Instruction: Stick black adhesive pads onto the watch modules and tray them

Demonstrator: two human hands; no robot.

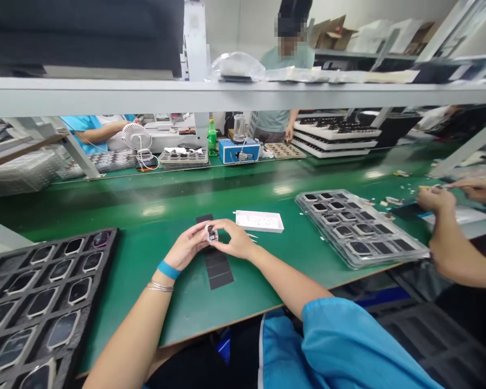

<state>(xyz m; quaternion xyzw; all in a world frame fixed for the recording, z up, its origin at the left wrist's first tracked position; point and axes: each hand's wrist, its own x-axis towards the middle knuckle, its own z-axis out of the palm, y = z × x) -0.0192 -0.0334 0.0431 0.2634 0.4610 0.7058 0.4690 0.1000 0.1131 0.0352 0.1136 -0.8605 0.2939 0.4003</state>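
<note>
Both my hands meet over the green bench, holding one small watch case (211, 233) between them. Its open side, with dark and silvery parts inside, faces me. My left hand (185, 247) grips it from the left, fingers closed against its edge. From the other side, my right hand (235, 240) pinches the rim with thumb and finger. Below them lies a black strip mat (218, 268), partly hidden by the hands. A white tray (281, 223) with tiny dark parts stands just beyond my right hand, and tweezers (249, 236) seem to lie beside it.
At left a black foam tray (112, 254) holds several watch cases. A clear plastic tray (413, 253) of watch cases lies at right. Beside it a co-worker's hands (439, 199) handle something small. Across the bench stand a fan (136, 136), a green bottle (212, 139) and a blue device (238, 152).
</note>
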